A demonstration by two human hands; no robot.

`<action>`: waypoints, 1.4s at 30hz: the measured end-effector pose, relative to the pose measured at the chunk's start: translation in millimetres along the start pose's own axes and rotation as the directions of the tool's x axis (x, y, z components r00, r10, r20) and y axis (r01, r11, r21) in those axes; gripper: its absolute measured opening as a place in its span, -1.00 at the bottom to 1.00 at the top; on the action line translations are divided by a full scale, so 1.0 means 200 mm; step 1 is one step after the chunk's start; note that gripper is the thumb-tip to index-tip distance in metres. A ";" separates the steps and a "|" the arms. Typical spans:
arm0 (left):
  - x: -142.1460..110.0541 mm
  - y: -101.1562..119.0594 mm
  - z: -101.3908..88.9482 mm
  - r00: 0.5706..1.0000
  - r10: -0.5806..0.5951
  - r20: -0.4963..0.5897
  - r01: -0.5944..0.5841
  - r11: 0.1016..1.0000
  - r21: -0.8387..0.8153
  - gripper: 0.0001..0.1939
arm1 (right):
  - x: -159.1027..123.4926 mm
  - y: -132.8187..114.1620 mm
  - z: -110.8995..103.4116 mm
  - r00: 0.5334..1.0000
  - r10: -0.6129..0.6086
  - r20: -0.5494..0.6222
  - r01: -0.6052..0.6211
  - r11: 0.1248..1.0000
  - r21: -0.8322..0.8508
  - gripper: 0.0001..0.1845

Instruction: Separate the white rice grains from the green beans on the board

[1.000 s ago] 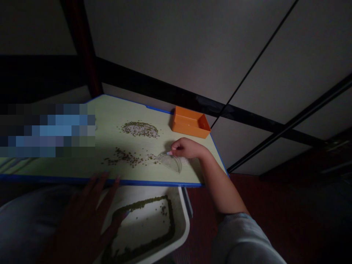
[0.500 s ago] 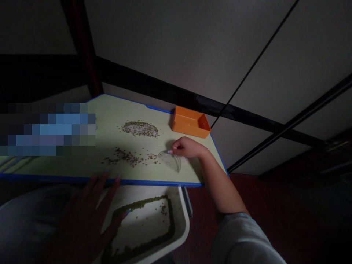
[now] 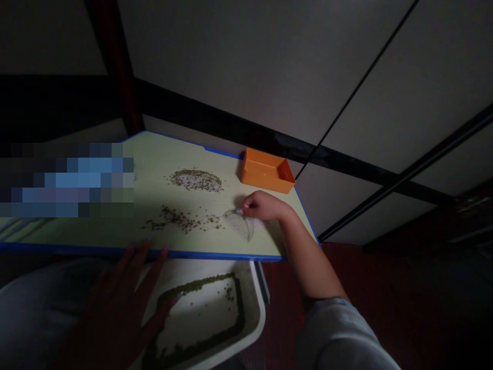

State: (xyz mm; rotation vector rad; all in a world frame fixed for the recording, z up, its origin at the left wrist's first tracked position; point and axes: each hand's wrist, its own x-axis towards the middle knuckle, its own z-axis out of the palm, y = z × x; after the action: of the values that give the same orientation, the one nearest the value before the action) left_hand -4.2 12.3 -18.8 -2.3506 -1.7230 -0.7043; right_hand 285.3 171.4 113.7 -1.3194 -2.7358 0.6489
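A clear, semicircular plastic protractor [image 3: 240,225] is being pinched by the curled right hand [image 3: 264,205], the left hand [image 3: 125,293] held splayed

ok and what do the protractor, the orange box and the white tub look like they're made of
Protractor: probably clear plastic, since the table shows through it. Orange box: likely smooth, opaque plastic, judging by its thin, evenly coloured walls. White tub: seemingly plastic, with a rounded, moulded-looking rim; dim light leaves its finish unclear.
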 end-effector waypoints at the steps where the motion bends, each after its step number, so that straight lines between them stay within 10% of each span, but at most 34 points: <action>1: 0.00 0.00 0.00 1.000 -0.002 -0.009 0.002 1.000 -0.007 -0.25 | 0.00 0.00 0.00 1.000 0.006 0.004 -0.006 1.000 -0.010 -0.65; 33: 0.00 0.01 0.00 0.998 -0.045 -0.042 0.041 0.996 -0.083 -0.24 | 0.00 0.09 -0.04 0.959 0.238 -0.155 -0.279 0.896 -0.346 -0.64; 42: 0.00 0.00 0.00 0.999 -0.016 -0.030 0.015 0.999 -0.048 -0.26 | -0.04 0.14 -0.08 0.950 0.149 -0.276 -0.177 0.981 -0.080 -0.63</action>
State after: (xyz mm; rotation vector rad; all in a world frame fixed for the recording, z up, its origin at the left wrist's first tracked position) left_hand -4.2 12.3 -19.7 -2.3474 -1.7323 -0.7881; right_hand 315.0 187.1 118.3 -1.5411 -2.4914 0.3088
